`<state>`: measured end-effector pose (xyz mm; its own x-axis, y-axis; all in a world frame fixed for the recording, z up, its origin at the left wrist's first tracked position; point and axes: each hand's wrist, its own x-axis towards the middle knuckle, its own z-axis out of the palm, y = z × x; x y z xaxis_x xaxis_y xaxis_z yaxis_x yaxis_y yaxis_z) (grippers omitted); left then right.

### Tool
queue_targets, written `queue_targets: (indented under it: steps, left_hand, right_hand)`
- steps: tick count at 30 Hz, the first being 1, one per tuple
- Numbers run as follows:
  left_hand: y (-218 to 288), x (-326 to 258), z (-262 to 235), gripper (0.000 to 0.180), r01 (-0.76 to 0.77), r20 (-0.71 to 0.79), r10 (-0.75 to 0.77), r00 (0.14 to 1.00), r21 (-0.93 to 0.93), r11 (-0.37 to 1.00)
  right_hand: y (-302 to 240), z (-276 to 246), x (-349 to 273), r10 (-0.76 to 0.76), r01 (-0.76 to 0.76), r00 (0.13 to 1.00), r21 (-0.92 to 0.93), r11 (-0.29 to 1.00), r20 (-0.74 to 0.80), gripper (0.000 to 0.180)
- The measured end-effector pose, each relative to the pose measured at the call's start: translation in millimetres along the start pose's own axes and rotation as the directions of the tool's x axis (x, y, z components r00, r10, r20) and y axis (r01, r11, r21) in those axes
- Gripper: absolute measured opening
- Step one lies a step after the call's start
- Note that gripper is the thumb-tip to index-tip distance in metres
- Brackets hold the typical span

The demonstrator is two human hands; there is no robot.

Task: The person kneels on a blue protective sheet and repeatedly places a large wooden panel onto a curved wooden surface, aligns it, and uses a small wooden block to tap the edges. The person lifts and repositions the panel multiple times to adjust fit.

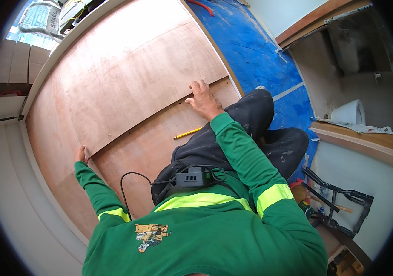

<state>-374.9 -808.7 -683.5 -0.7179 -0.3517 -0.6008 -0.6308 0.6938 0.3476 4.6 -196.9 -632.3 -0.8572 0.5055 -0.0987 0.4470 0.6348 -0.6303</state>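
Note:
A large plywood panel [127,83] lies on a raised wooden platform, its near edge running diagonally from my left hand up to my right. My left hand [81,154] is closed at the panel's near left corner, fingers partly hidden. Over the near edge, toward the right end, my right hand [204,99] has its fingers spread, thumb apart. Below that edge a lower plywood sheet [146,138] shows, with a dark gap along the step. A yellow pencil [188,133] rests on the lower sheet beside my leg, close to the right hand.
Blue floor covering [247,46] runs along the platform's right side. At the right are a wooden ledge [366,138] with a white tapered container [349,113], and a black metal frame [343,202]. A black device [192,177] with a cable lies at my waist.

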Motion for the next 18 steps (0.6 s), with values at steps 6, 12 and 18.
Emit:
queue_targets:
  steps: [6,12,18]
  left_hand:
    - [7,-15,14,0.067,-0.066,-0.094,0.055,0.994,-0.122,0.990]
    - [5,14,18,0.069,-0.107,0.146,0.127,0.981,-0.137,0.985]
    - [0,17,24,0.075,-0.259,-0.066,0.404,0.913,0.670,0.696]
  right_hand:
    - [14,0,16,0.057,-0.060,0.998,-0.066,0.996,-0.040,0.048]
    - [24,13,20,-0.054,0.031,0.982,-0.127,0.991,-0.181,0.039]
    - [21,5,30,-0.011,0.014,0.995,0.026,1.000,-0.103,0.030]
